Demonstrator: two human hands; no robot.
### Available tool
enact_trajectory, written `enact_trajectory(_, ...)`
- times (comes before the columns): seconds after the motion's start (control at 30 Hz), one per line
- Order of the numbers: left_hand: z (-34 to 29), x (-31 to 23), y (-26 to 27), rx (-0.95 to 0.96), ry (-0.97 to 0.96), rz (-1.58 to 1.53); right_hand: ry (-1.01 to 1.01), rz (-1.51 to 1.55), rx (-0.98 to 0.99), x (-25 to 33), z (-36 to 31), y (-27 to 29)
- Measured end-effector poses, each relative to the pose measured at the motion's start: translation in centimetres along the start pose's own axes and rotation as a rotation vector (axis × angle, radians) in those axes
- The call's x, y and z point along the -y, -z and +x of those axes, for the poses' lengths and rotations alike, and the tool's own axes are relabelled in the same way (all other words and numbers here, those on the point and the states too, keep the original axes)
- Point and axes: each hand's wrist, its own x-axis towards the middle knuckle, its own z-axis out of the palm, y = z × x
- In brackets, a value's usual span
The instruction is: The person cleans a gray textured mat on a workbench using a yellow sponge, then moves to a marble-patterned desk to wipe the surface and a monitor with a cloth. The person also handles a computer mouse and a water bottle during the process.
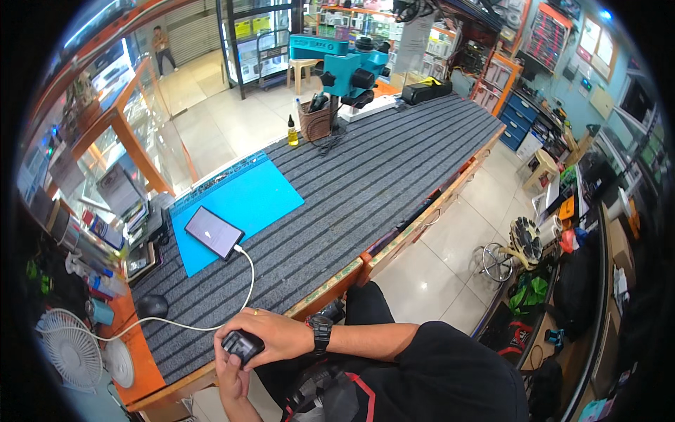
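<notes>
Black object [242, 344] is clamped in fingers of left hand [232, 378] and right hand [283, 335] at desk [365, 176] edge; phone [214, 231] could be dragged across blue mat [271, 186] if white cable [252, 276] is snagged.

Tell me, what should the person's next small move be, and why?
Perhaps ease the small black object back from the white cable. The left hand and right hand hold it near where the cable passes, and that cable is plugged into the smartphone on the blue mat, so a snag might tug the smartphone.
</notes>
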Motion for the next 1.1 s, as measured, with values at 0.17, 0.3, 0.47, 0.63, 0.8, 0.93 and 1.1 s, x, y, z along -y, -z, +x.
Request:
enact_trajectory(0.17, -0.2, -0.1, -1.5, -0.01, -0.037, 0.034, -0.016, -0.048, -0.083, 0.4, -0.1, -0.2)
enact_trajectory(0.3, 0.0, 0.0, -2.2, -0.078, -0.127, 0.136, 0.031, -0.009, -0.091, 0.2, -0.1, 0.4)
enact_trajectory(0.47, -0.3, -3.6, -1.5, -0.104, -0.162, 0.239, 0.177, -0.121, -0.078, -0.5, 0.9, 2.5)
enact_trajectory(0.63, -0.1, -10.1, 2.9, -0.286, -0.269, 0.14, -0.171, -0.286, -0.269, -2.3, -0.1, 6.5)
enact_trajectory(0.8, 5.3, -18.3, 2.7, -0.362, -0.668, 0.517, -0.266, -0.37, -0.376, -5.0, -2.6, 6.8)
enact_trajectory(0.93, 12.6, -23.6, 9.6, -0.544, -0.697, 0.934, -0.241, -0.472, -0.309, -4.6, -1.5, 6.1)
enact_trajectory(1.1, 18.9, -22.8, 15.1, -0.847, -0.609, 1.401, -0.274, -0.35, -0.375, -5.6, -2.2, 6.3)
